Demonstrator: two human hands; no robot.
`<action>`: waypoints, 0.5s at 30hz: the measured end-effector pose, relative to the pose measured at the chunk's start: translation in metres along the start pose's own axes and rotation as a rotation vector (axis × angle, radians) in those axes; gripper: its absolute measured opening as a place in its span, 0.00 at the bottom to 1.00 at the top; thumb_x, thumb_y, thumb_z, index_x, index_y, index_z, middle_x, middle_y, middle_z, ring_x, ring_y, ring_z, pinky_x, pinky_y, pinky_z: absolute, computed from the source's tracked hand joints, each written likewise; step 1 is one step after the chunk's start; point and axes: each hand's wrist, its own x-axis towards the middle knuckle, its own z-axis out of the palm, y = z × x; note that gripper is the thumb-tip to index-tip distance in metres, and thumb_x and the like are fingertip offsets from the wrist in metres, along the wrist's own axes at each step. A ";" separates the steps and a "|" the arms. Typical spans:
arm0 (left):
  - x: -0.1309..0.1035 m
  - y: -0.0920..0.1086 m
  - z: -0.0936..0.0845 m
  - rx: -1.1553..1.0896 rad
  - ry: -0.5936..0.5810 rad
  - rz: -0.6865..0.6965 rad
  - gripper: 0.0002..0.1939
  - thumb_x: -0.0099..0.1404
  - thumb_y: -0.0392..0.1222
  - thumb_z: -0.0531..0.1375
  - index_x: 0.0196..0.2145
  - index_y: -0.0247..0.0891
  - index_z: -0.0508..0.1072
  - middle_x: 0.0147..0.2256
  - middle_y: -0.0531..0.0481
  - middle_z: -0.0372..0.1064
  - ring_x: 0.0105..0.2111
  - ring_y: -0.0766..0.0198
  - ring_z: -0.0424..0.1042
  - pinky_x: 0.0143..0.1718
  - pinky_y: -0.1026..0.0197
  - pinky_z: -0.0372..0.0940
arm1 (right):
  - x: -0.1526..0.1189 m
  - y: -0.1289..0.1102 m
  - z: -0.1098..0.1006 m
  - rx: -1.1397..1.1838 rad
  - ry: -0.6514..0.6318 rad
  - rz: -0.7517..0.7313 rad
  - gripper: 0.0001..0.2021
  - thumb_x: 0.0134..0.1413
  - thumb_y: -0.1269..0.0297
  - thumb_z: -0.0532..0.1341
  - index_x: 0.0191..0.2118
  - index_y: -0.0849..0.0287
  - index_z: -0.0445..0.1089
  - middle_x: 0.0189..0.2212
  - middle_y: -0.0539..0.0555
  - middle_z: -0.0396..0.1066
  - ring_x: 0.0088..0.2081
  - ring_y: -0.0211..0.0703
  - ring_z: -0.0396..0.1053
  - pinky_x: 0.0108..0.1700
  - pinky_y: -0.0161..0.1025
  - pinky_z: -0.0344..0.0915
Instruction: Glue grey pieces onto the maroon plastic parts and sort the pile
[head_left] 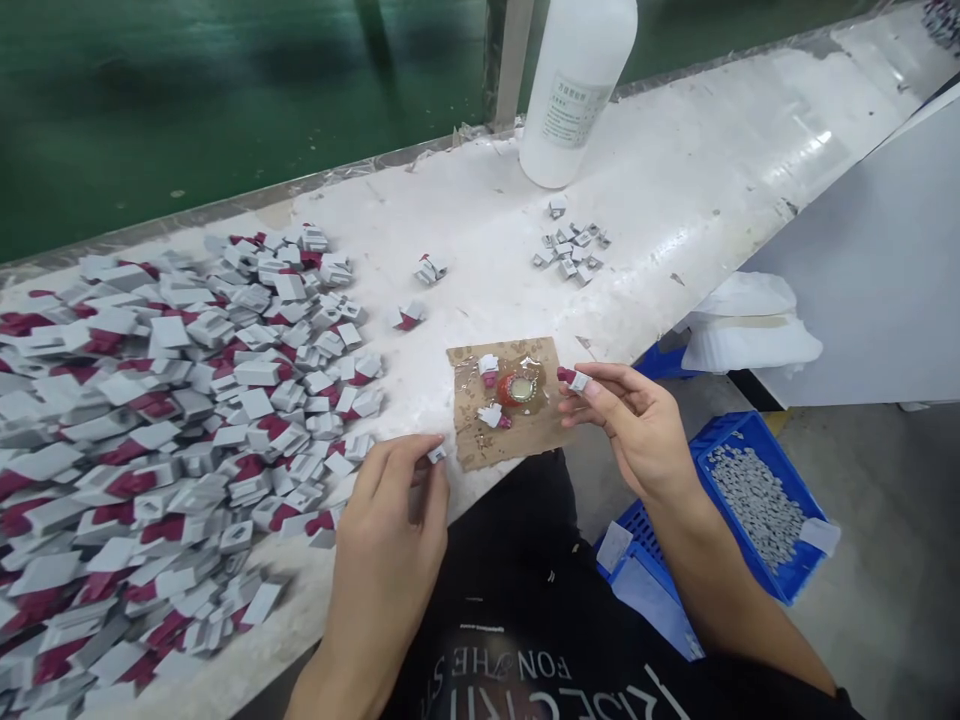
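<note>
Between the thumb and fingertips of my left hand (397, 505) is a small grey plastic part (436, 454), near the table's front edge. My right hand (634, 415) pinches a grey and maroon plastic piece (574, 379) at the right side of a cardboard square (480, 450). On that wet-looking cardboard sits a small red-rimmed cap (517, 389) with liquid in it. Two more grey and maroon pieces lie beside the cap, one white-topped piece (489, 369) behind and another piece (494, 416) in front.
A large pile of grey and maroon pieces (172, 400) covers the table's left. Small grey parts (571, 252) lie near a white bottle (577, 90) at the back. A blue crate (806, 575) of grey parts stands low on the right.
</note>
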 end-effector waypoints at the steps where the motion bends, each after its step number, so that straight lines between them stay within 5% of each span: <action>1: 0.000 0.000 0.000 -0.018 -0.005 -0.008 0.10 0.78 0.33 0.61 0.53 0.40 0.75 0.45 0.51 0.74 0.41 0.68 0.76 0.49 0.66 0.74 | -0.001 -0.001 0.002 -0.025 0.007 -0.045 0.13 0.61 0.53 0.78 0.46 0.54 0.85 0.37 0.54 0.85 0.37 0.47 0.84 0.37 0.45 0.87; 15: 0.003 -0.009 -0.003 -0.044 -0.094 0.056 0.13 0.78 0.32 0.60 0.57 0.38 0.77 0.47 0.50 0.74 0.41 0.69 0.76 0.48 0.67 0.72 | -0.006 0.005 0.011 -0.157 -0.060 -0.207 0.09 0.64 0.67 0.75 0.48 0.46 0.88 0.41 0.49 0.87 0.36 0.43 0.85 0.43 0.40 0.88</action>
